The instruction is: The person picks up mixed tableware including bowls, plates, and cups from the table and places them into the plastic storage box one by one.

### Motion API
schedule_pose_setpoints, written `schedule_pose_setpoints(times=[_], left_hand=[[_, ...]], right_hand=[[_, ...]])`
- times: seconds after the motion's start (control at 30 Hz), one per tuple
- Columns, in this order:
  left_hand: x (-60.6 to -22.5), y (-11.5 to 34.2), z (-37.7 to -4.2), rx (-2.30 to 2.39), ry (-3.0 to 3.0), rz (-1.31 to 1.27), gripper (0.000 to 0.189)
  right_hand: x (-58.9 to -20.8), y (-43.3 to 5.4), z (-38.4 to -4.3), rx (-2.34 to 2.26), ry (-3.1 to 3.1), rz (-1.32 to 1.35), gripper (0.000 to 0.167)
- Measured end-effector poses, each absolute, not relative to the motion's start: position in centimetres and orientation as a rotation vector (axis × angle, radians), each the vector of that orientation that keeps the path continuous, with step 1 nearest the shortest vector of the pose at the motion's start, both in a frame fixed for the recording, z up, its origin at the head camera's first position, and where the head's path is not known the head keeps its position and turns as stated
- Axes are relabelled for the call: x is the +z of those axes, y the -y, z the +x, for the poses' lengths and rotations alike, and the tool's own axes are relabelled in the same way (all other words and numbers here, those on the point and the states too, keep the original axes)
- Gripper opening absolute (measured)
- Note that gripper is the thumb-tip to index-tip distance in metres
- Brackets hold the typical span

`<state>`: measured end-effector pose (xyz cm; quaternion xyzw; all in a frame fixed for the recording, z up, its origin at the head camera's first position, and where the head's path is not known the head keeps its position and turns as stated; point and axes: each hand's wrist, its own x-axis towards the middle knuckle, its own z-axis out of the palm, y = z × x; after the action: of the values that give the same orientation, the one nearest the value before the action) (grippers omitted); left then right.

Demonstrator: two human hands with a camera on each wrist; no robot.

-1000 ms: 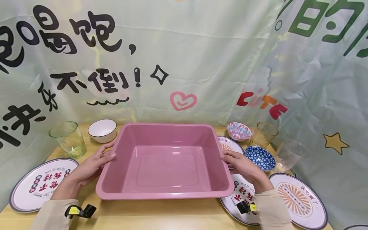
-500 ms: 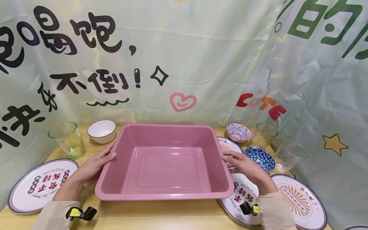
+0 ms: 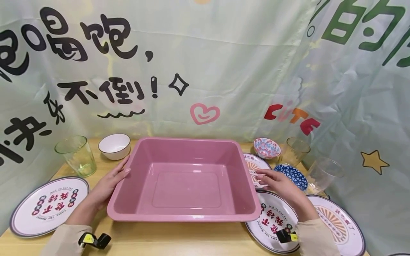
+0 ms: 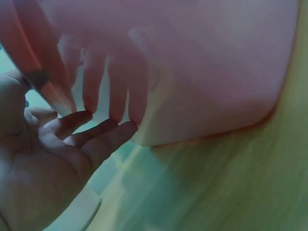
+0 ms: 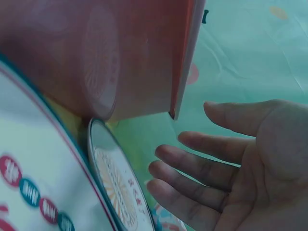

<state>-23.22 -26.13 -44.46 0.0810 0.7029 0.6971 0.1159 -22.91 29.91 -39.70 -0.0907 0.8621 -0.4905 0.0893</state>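
Note:
A pink rectangular basin (image 3: 187, 192) stands upright on the wooden table, its inside bare. My left hand (image 3: 104, 185) is at its left side, thumb over the rim and fingertips against the outer wall, as the left wrist view shows. My right hand (image 3: 283, 188) is apart from the basin's right rim, fingers loosely extended with nothing in them. Near that hand lie a plate with red characters (image 3: 267, 229) and a plate with an orange sunburst (image 3: 252, 165). The blue patterned bowl (image 3: 291, 174) is partly hidden behind the right hand.
At the left are a green glass (image 3: 77, 156), a white bowl (image 3: 114, 146) and another plate with red characters (image 3: 51, 206). To the right stand a floral bowl (image 3: 266, 148), an amber glass (image 3: 294, 151), a clear glass (image 3: 323, 174) and a sunburst plate (image 3: 336, 222). A printed cloth (image 3: 243, 78) hangs behind.
My right hand has let go of the basin's right rim and moved a little to the right. The basin and the left hand have stayed nearly in place.

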Motion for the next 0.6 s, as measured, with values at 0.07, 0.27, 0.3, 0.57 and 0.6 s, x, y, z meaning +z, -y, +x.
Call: schedule_pose_setpoints(times=[0.07,0.27,0.3,0.57,0.6], left_hand=[[-44.5,26.1,-23.1,2.044,-2.077,0.225,0.063],[-44.5,26.2,-23.0,2.069,-2.075,0.209,0.063],[-44.6,26.2,-23.0,2.073,-2.067,0.210,0.063],[-44.7,26.0,-23.1,2.080,-2.049,0.243,0.063],[-44.7,26.0,-23.1,2.079,-2.050,0.248,0.063]], right_hand=[[-39.8,-30.2,-22.7,-1.399,-2.624,-0.264,0.049],[-39.6,-31.1,-21.9,-1.133,-2.855,-0.253,0.051],[-39.5,-31.3,-21.7,-1.066,-2.901,-0.259,0.051],[-38.8,-33.0,-20.7,-0.775,-2.985,-0.297,0.050],[-38.8,-33.2,-20.6,-0.768,-2.970,-0.293,0.050]])
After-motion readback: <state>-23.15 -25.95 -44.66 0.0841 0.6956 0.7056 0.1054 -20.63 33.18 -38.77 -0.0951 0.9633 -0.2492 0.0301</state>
